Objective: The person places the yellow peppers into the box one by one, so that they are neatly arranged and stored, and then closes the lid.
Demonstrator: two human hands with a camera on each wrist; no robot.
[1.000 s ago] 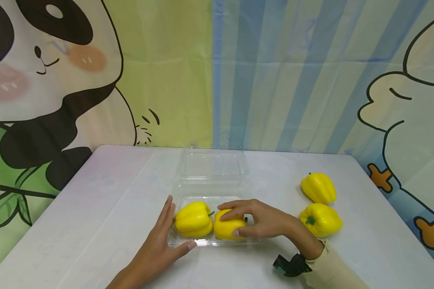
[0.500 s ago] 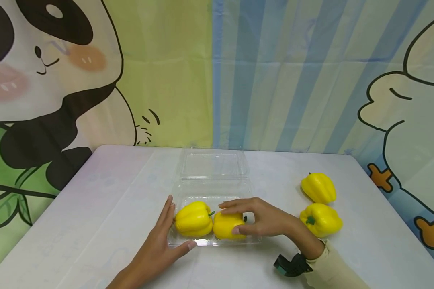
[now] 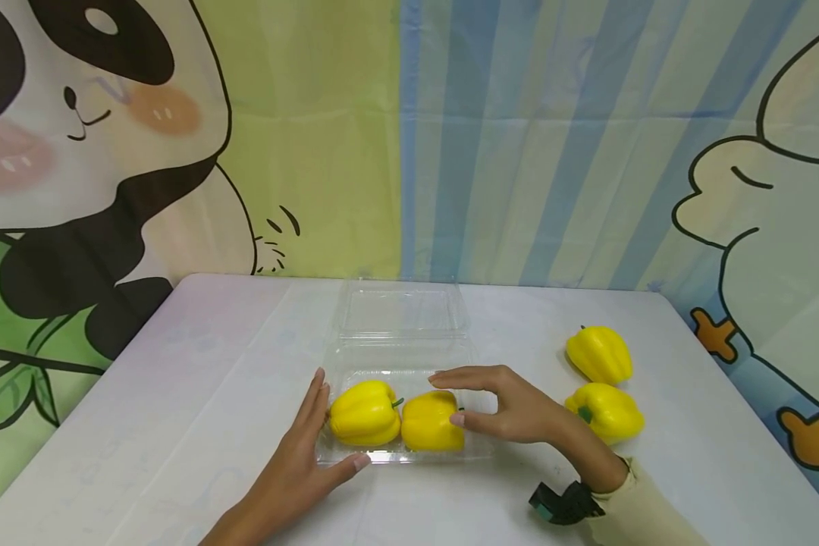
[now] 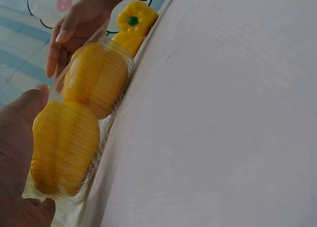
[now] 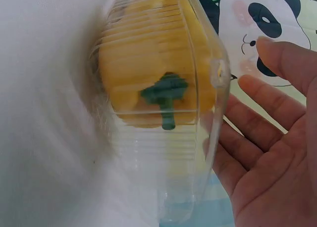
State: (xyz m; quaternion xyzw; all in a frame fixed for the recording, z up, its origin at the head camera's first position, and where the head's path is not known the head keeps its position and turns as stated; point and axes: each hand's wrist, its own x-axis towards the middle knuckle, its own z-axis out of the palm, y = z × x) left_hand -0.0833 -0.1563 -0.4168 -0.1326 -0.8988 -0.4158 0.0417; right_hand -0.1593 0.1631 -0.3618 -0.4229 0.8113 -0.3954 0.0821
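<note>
The right-hand pepper lies in the clear clamshell tray, touching the left-hand pepper beside it. A second ago the right hand had its fingers wrapped over this pepper; now they have let go and spread wide, hanging just off its right side, so it looks settled in place. The left hand still lies flat with straight fingers against the tray's left edge. Beyond the right wrist, two loose peppers wait on the table.

At the head view's bottom edge both forearms are cut off; the right hand perhaps hides the clear tray's right end.
</note>
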